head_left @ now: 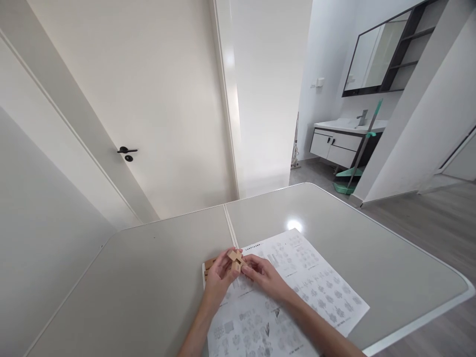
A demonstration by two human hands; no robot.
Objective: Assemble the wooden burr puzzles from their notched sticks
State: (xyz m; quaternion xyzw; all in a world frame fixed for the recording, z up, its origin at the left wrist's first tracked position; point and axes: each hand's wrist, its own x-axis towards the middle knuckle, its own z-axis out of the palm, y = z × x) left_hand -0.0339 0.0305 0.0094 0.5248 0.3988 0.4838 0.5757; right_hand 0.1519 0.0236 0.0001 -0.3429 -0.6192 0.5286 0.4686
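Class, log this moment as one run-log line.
left hand: holding tan, cross-shaped wooden block assembly | right hand: holding it too | underneath: white printed paper sheet | support: grey table

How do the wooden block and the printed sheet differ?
The wooden block is small and chunky; the printed sheet is broad and thin. The wooden block is tan, the printed sheet white with grey figures. The left hand and right hand hold the wooden block; the printed sheet lies on the table.
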